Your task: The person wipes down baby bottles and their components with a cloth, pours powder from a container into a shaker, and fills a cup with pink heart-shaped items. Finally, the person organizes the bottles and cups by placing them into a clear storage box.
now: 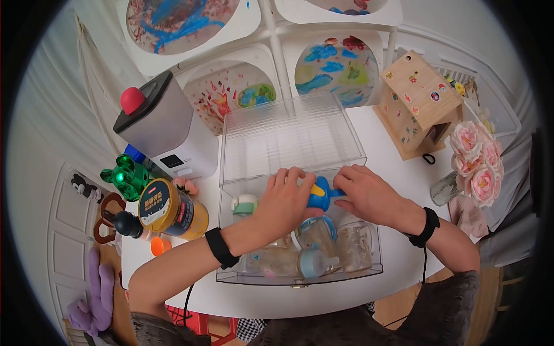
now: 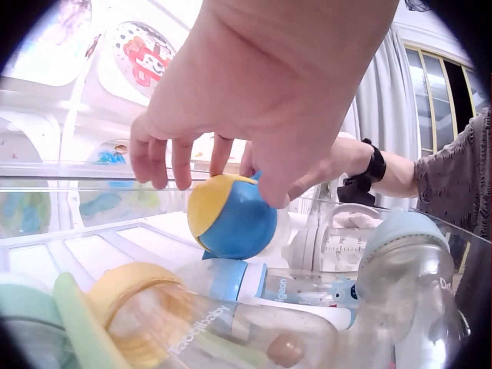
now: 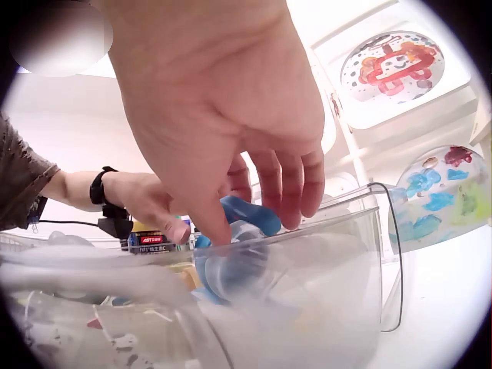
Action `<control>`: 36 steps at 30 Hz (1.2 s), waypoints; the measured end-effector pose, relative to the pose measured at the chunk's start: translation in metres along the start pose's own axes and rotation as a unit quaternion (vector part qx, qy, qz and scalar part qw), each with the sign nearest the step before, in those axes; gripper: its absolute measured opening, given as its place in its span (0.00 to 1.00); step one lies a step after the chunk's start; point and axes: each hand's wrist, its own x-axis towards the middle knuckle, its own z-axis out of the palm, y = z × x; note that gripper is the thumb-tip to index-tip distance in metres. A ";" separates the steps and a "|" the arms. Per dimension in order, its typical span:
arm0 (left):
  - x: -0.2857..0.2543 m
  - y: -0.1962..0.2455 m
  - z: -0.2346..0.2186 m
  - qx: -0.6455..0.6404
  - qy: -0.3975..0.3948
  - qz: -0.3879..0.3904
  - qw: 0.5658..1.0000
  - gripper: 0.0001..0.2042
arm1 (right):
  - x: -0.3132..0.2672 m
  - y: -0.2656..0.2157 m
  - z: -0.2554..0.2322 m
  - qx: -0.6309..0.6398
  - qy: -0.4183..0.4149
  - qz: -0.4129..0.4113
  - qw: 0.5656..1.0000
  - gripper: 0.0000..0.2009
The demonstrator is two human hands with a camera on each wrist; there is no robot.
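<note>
A round blue-and-yellow baby cup (image 1: 319,197), its exact kind partly hidden, is held between both hands above the open clear box (image 1: 228,271). My left hand (image 1: 283,196) grips its yellow side, fingers curled over the top and thumb against the blue part. At the other side my right hand (image 1: 372,193) pinches a blue handle-like piece (image 3: 254,215) between thumb and fingers. Underneath, a bottle with a pale blue cap (image 1: 311,263) lies on its side. Next to it are a blue-rimmed bottle (image 1: 317,236), another clear bottle (image 1: 354,248) and a green-capped one (image 1: 244,205).
The box's ribbed lid (image 1: 291,138) leans up at the back. To the left stand a grey-white machine (image 1: 173,127), a gold tin (image 1: 173,210) and a shiny green figure (image 1: 126,177). On the right are a wooden house (image 1: 418,101) and a vase of pink flowers (image 1: 479,161).
</note>
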 end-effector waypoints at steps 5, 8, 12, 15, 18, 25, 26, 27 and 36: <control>0.003 -0.004 -0.008 -0.080 -0.042 -0.004 0.996 0.29 | -0.005 -0.008 0.005 -0.077 -0.018 -0.072 0.994 0.11; 0.002 0.003 -0.018 -0.061 -0.050 -0.002 0.997 0.28 | -0.009 -0.007 -0.003 -0.033 -0.025 -0.062 0.997 0.10; -0.003 0.031 -0.025 -0.076 -0.139 -0.001 0.987 0.23 | -0.013 0.005 0.005 -0.014 -0.009 -0.034 0.999 0.09; -0.006 0.052 -0.008 -0.138 -0.181 0.080 0.970 0.22 | -0.010 0.010 0.002 0.006 -0.041 -0.028 0.999 0.09; -0.004 0.075 0.004 -0.147 -0.155 0.115 0.970 0.25 | -0.009 0.012 0.000 -0.002 -0.061 -0.039 0.997 0.09; 0.017 0.092 0.006 -0.106 -0.329 0.089 0.934 0.32 | -0.005 0.022 0.000 0.097 -0.089 -0.001 0.991 0.10; 0.020 0.089 0.006 -0.105 -0.330 0.090 0.934 0.32 | -0.004 0.023 -0.001 0.108 -0.092 0.004 0.990 0.10; 0.023 0.085 0.008 -0.136 -0.357 0.099 0.919 0.32 | -0.003 0.024 -0.001 0.109 -0.092 0.004 0.990 0.10; 0.037 0.029 0.014 -0.321 -0.442 0.102 0.831 0.33 | -0.003 0.024 -0.025 0.217 -0.031 0.035 0.975 0.09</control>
